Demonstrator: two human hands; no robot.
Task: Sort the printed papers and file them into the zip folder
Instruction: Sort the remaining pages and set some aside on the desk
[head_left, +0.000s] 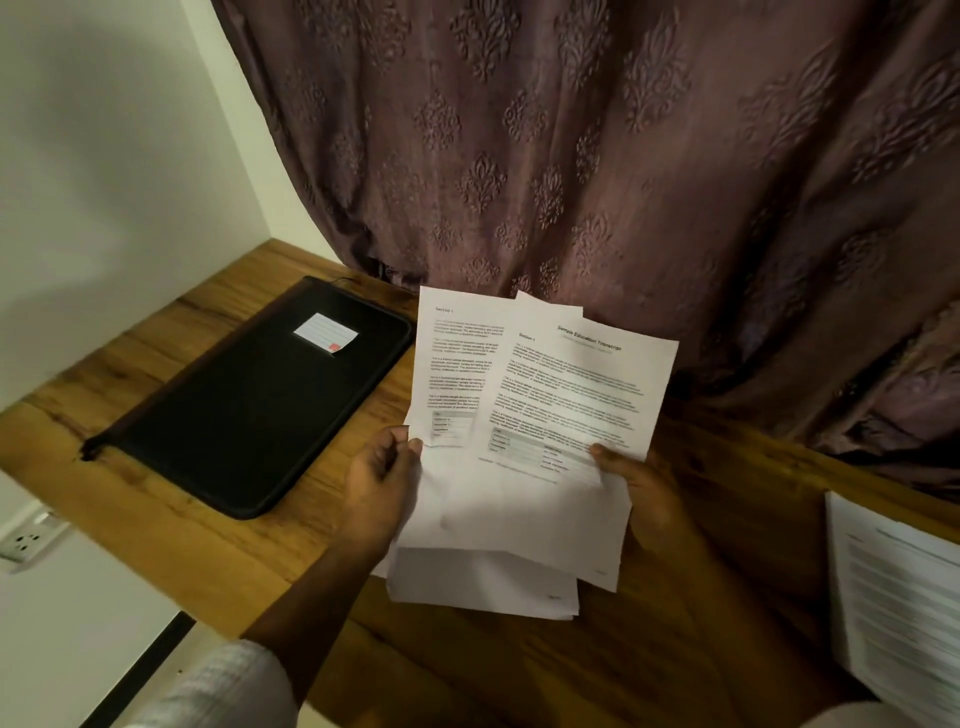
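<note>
Printed papers (524, 415) were fanned out mid-frame, held up over the wooden desk (197, 519); left hand (379, 480) had thumb and fingers pinched on the left sheet's lower edge; right hand (647, 491) gripped the "Sample Education Transcript" page, thumb on front, fingers behind; black zip folder (260, 410) lay flat left of centre; another paper stack (893, 597) sat at the lower right edge.

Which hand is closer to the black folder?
Left. The left hand pinches the papers just right of the black folder; the right hand holds their far side, farther away.
</note>
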